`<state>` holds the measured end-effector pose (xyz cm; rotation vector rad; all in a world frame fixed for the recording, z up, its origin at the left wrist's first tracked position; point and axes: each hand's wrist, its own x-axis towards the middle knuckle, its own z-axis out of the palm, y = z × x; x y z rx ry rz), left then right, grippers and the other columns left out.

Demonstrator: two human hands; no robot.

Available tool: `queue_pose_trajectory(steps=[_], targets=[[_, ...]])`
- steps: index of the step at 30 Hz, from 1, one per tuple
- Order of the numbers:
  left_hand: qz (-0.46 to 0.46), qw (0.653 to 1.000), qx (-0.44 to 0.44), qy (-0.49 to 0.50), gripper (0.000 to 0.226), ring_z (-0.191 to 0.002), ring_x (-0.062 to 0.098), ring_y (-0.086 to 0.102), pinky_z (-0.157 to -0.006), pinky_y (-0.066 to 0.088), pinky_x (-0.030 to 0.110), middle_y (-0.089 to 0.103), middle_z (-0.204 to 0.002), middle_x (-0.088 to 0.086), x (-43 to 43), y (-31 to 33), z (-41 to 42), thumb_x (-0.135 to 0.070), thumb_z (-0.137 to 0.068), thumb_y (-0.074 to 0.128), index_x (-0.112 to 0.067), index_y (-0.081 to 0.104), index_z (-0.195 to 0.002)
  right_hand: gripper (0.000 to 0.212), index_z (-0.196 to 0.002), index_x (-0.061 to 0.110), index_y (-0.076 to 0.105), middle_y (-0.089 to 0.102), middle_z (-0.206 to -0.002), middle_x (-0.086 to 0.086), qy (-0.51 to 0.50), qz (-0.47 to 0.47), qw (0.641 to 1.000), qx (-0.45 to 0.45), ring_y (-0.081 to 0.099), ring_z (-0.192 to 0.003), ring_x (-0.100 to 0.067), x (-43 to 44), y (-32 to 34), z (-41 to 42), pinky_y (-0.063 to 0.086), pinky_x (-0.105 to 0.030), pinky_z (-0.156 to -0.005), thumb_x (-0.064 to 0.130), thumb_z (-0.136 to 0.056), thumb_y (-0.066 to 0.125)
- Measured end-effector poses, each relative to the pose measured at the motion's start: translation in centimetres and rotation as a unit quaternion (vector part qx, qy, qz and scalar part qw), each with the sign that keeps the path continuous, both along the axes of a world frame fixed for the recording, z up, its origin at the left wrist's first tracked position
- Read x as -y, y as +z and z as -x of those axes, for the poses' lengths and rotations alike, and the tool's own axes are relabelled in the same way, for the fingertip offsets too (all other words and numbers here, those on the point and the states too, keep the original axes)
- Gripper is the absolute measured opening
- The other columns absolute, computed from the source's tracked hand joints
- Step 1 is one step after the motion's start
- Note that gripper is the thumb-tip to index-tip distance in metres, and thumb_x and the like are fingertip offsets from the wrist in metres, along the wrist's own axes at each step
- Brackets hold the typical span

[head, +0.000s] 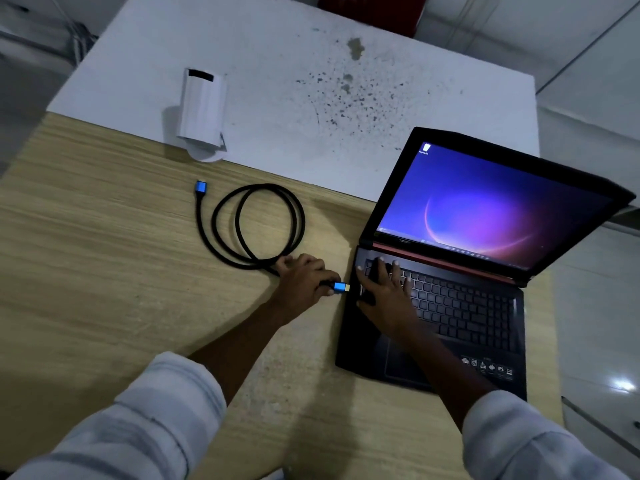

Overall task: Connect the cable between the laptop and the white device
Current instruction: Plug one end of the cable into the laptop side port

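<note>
Two pale sleeves point(166, 403) fill the bottom of the view, nearest the camera. The left hand point(301, 282) is closed around one blue plug point(341, 288) of the black cable point(256, 226), its metal tip pointed at the left edge of the laptop point(450, 306) and just short of it. The right hand point(384, 289) lies flat and open on the keyboard corner, holding nothing, apparently steadying the machine. The rest of the cable lies coiled on the desk point(104, 271), its other plug point(201, 187) free, near the white device point(202, 112) but not touching it.

The port itself is hidden on the laptop's side, so the plug could go in tilted or upside down and jam; forcing it might push the laptop sideways. Pulling the coil taut later could drag the light device.

The desk is pale wood grain; farther back lies a white board point(346, 81) speckled with dark stains. Light floor tiles point(595, 306) show at right.
</note>
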<state>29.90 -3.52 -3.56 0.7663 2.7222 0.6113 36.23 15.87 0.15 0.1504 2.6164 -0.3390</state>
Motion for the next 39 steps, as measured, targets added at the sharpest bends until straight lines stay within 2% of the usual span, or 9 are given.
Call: queue_pose_trajectory(steps=[6,12,18,23,28,33,35,39], targets=[[-0.008,1.0,-0.001,0.023,0.025,-0.102,0.016,0.054,-0.085,0.019,0.039,0.061,-0.088,-0.01,-0.4,-0.2,0.0,-0.039,-0.075,0.074,-0.04,0.067,-0.099,0.073,-0.149,0.04,0.015,-0.012,-0.162,-0.011,0.004,-0.011,1.0,0.012,-0.024,-0.144,-0.04,-0.1,0.3,0.4,-0.01,-0.057,-0.115,0.042,-0.09,0.059],[0.008,1.0,0.007,0.01,0.025,-0.107,0.018,0.053,-0.088,0.021,0.042,0.062,-0.093,-0.01,-0.4,-0.3,-0.1,-0.039,-0.077,0.073,-0.039,0.066,-0.101,0.055,-0.143,0.04,0.031,-0.005,-0.163,-0.01,0.067,-0.079,0.992,-0.076,-0.012,-0.148,-0.036,0.0,0.4,-0.7,-0.002,-0.056,-0.118,0.039,-0.093,0.054],[-0.013,0.999,0.027,0.014,0.023,-0.103,0.018,0.053,-0.085,0.017,0.036,0.058,-0.095,-0.006,0.2,0.0,0.3,-0.03,-0.081,0.071,-0.035,0.067,-0.103,0.049,-0.141,0.036,0.035,-0.001,-0.162,-0.017,0.142,-0.104,0.982,-0.074,-0.008,-0.148,-0.039,0.2,0.7,-0.7,0.005,-0.061,-0.119,0.034,-0.095,0.053],[-0.027,0.999,0.043,0.008,0.024,-0.105,0.017,0.05,-0.09,0.02,0.037,0.058,-0.1,-0.004,0.8,0.0,0.4,-0.03,-0.085,0.068,-0.033,0.067,-0.108,0.049,-0.14,0.036,0.036,0.0,-0.161,-0.022,0.196,-0.128,0.971,-0.053,-0.013,-0.147,-0.041,0.8,1.2,0.8,0.001,-0.066,-0.117,0.032,-0.094,0.053],[-0.026,0.999,0.041,0.003,0.025,-0.105,0.018,0.051,-0.091,0.021,0.038,0.058,-0.101,-0.002,1.0,0.2,0.3,-0.03,-0.085,0.067,-0.032,0.068,-0.11,0.047,-0.135,0.036,0.045,0.004,-0.162,-0.018,0.246,-0.133,0.959,-0.049,-0.012,-0.148,-0.037,1.2,1.6,2.0,-0.01,-0.061,-0.115,0.028,-0.091,0.059],[-0.028,0.999,0.02,0.003,0.022,-0.102,0.017,0.052,-0.082,0.015,0.033,0.057,-0.096,-0.005,1.1,0.2,0.0,-0.033,-0.084,0.068,-0.036,0.068,-0.106,0.048,-0.135,0.04,0.043,0.001,-0.162,-0.017,0.23,-0.135,0.963,-0.044,-0.013,-0.148,-0.038,0.7,1.7,1.9,-0.007,-0.063,-0.117,0.034,-0.09,0.06],[-0.024,1.0,0.017,0.005,0.023,-0.102,0.017,0.051,-0.083,0.017,0.034,0.057,-0.096,-0.006,1.0,0.1,0.0,-0.035,-0.084,0.067,-0.037,0.067,-0.107,0.051,-0.135,0.038,0.042,0.001,-0.162,-0.017,0.201,-0.138,0.969,-0.044,-0.013,-0.148,-0.039,0.6,1.7,1.9,-0.003,-0.065,-0.118,0.037,-0.088,0.062],[-0.022,1.0,0.02,-0.001,0.025,-0.102,0.016,0.051,-0.087,0.022,0.04,0.056,-0.096,-0.007,0.6,-0.1,-0.1,-0.038,-0.084,0.066,-0.038,0.066,-0.109,0.072,-0.147,0.031,0.023,-0.004,-0.162,-0.017,0.142,-0.145,0.978,-0.042,-0.013,-0.148,-0.038,0.2,1.5,1.5,0.0,-0.061,-0.119,0.044,-0.087,0.061]])
